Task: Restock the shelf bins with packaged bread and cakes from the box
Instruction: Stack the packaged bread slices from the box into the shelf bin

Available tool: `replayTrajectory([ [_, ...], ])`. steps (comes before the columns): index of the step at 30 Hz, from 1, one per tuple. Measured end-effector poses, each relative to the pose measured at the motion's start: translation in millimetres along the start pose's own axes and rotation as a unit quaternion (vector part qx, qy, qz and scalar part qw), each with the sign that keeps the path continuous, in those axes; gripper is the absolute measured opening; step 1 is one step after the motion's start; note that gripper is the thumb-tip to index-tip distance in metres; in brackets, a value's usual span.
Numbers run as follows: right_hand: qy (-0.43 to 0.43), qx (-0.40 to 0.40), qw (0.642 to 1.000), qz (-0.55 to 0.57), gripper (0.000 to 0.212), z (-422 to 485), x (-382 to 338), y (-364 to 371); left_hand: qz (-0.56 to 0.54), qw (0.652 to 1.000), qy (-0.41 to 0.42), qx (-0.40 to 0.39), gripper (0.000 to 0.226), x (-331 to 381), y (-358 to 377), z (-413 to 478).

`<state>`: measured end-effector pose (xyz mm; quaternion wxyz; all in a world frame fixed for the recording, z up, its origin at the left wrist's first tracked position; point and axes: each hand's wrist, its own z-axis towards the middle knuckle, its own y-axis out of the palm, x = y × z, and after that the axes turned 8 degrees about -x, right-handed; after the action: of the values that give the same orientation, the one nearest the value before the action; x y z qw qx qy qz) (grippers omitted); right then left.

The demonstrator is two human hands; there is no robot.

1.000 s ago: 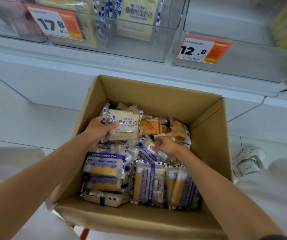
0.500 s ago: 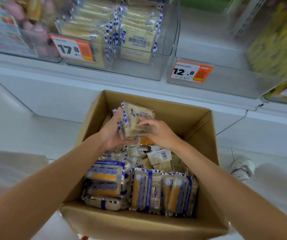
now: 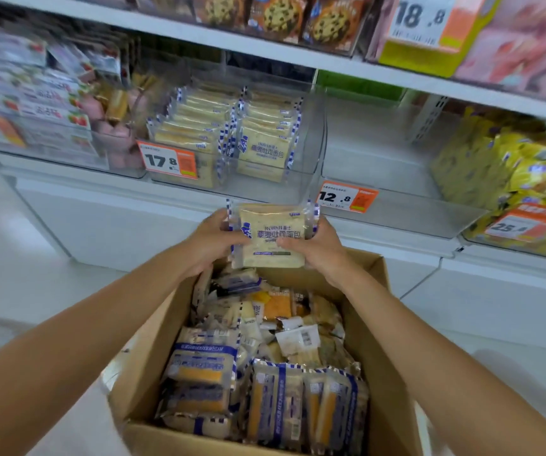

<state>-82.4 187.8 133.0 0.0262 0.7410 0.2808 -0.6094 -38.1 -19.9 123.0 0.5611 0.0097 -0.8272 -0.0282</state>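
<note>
Above the open brown cardboard box, just under the shelf edge, a flat clear-wrapped pack of pale sliced bread with blue-white checked side seams is held upright, label facing the camera. The left hand grips its left edge and the right hand its right edge, fingers curled behind and thumbs on the front. So both hands are closed on the one pack, with nothing else carried. Step in hand, as I judge it: carry it up into the clear plastic shelf bin with the orange 17.8 price tag, since the two rows of bread packs standing there look like the same product. To do it well, keep the hold on the side seams and don't squeeze the middle, because soft bread dents. Raise the pack above the bin's front wall before going forward so the crimped seams don't snag. Set it down upright, label out, square against the front pack of the right row, which looks to sit a bit further back. Don't drift right to the neighbouring bin marked by the 12.8 price tag. Plenty is left in the box, including blue-banded orange cake packs and mixed packets further back, so the task reads as far from done.
</note>
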Motion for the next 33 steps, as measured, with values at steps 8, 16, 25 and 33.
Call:
replayTrajectory([
  [8,-0.222,0.156,0.962,-0.034,0.052,31.4,-124.1,-18.9,0.146,0.950,0.269,0.068,0.102,145.7,-26.6,21.9],
  [16,-0.033,0.109,0.955,-0.275,0.079,125.2,-136.2,-17.9,0.477,0.868,0.130,0.041,0.043,150.3,-66.3,117.2],
  [25,0.058,-0.008,0.906,-0.420,0.097,165.8,-127.7,-7.6,0.545,0.830,0.108,0.054,0.040,144.1,-85.4,133.4],
  [33,-0.029,0.033,0.931,-0.363,0.076,165.5,-111.6,-8.1,0.557,0.812,0.124,0.124,0.056,141.3,-79.9,119.9],
])
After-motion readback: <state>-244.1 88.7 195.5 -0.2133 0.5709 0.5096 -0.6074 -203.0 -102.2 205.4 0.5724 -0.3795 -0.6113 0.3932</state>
